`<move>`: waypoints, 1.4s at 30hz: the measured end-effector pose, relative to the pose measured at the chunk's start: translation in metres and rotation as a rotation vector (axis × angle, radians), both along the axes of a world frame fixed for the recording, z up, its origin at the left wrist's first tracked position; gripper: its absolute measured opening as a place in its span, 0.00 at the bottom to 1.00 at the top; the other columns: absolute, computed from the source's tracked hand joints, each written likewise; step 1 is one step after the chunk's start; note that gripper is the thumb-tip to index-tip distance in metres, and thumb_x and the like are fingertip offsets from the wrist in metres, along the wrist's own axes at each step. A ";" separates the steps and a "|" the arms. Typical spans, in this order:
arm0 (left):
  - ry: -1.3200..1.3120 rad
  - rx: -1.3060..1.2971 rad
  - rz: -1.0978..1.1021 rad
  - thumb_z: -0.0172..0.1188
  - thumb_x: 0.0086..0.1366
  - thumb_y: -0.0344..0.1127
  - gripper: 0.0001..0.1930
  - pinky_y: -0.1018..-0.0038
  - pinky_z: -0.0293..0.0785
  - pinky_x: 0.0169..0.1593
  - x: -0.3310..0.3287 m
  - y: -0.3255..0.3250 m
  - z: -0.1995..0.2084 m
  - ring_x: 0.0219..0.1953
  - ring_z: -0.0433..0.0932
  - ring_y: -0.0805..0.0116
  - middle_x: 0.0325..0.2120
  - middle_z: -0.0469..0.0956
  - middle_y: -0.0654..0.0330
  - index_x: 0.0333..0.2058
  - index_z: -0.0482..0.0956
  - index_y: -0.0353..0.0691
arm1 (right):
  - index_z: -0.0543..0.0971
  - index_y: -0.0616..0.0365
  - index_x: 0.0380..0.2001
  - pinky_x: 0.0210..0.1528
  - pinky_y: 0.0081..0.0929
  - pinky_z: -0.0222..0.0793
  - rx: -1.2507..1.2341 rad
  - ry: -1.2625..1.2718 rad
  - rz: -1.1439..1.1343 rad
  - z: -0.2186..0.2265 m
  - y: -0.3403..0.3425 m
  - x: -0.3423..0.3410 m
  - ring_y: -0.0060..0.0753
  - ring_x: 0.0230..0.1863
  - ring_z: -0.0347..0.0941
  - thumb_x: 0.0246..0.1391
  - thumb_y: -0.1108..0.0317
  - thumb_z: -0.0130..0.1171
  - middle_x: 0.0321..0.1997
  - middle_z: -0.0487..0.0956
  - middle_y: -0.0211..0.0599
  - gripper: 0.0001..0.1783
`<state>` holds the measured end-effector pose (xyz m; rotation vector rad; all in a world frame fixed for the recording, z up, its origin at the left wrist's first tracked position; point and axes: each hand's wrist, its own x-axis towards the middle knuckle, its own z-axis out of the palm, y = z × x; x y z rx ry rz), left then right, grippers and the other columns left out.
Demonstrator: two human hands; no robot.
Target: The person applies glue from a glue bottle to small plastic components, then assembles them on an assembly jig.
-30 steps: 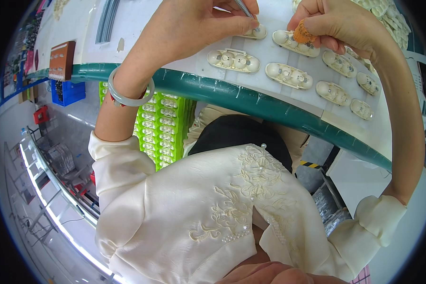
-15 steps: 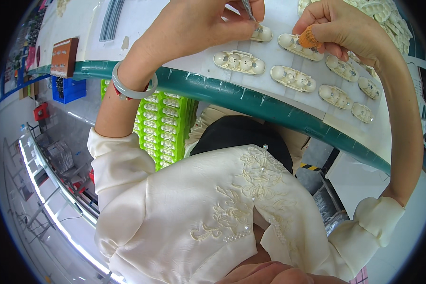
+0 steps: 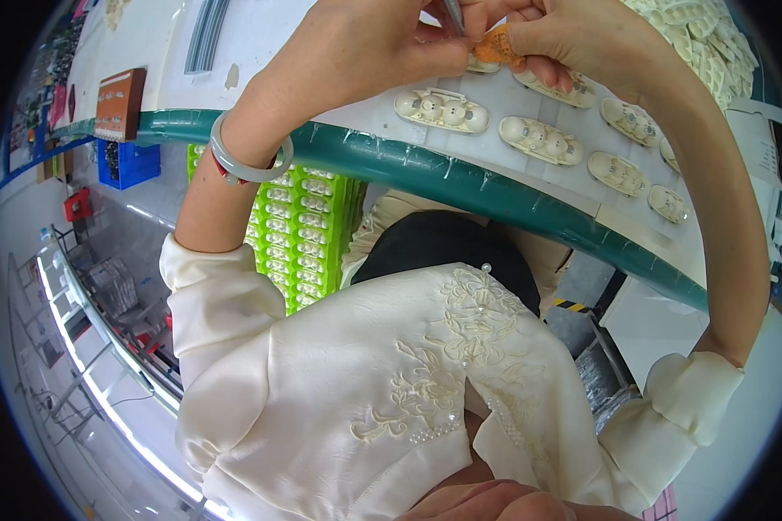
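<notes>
My left hand (image 3: 413, 50) is closed round a thin grey metal tool, perhaps tweezers (image 3: 454, 16), cut off by the top edge. Close against it, my right hand (image 3: 569, 35) has its fingers drawn together, an orange finger cover (image 3: 499, 47) on one of them. What its fingertips hold is hidden. Below the fingertips, part of a cream oval piece (image 3: 482, 67) shows. Several like it lie in rows on the white worktop: one oval piece with rounded white bumps (image 3: 441, 111) is below my left hand, another oval piece (image 3: 540, 141) to its right.
A heap of cream parts (image 3: 704, 39) lies at the far right. Grey strips (image 3: 206, 36) and a brown block (image 3: 118, 104) are at the left. A green padded edge (image 3: 391, 169) borders the worktop. Green trays of pieces (image 3: 308, 230) and a blue bin (image 3: 130, 165) stand below.
My right hand has moved left from an oval piece on the right to beside my left hand. My left hand has hardly moved and still holds the metal tool.
</notes>
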<state>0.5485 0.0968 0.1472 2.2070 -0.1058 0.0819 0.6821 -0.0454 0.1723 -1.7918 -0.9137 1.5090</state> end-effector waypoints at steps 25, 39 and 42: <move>0.185 -0.182 0.180 0.61 0.51 0.23 0.03 0.81 0.74 0.31 -0.017 0.009 0.014 0.25 0.76 0.77 0.20 0.77 0.60 0.25 0.76 0.31 | 0.76 0.67 0.22 0.15 0.17 0.60 -0.175 -0.109 -0.209 0.002 0.017 -0.018 0.21 0.13 0.66 0.46 0.74 0.57 0.17 0.74 0.36 0.06; 0.030 0.049 0.214 0.61 0.49 0.22 0.03 0.82 0.73 0.25 -0.020 -0.006 0.013 0.22 0.76 0.78 0.20 0.79 0.59 0.25 0.76 0.32 | 0.79 0.71 0.32 0.17 0.15 0.61 -0.007 -0.029 -0.076 0.001 0.015 -0.008 0.18 0.15 0.67 0.50 0.73 0.56 0.19 0.75 0.35 0.10; -0.010 0.081 0.201 0.61 0.49 0.22 0.03 0.83 0.73 0.25 -0.018 -0.007 0.012 0.23 0.75 0.78 0.21 0.78 0.59 0.25 0.76 0.32 | 0.79 0.70 0.29 0.16 0.15 0.60 -0.099 -0.096 -0.127 -0.004 0.026 -0.014 0.18 0.14 0.66 0.50 0.73 0.56 0.19 0.75 0.35 0.08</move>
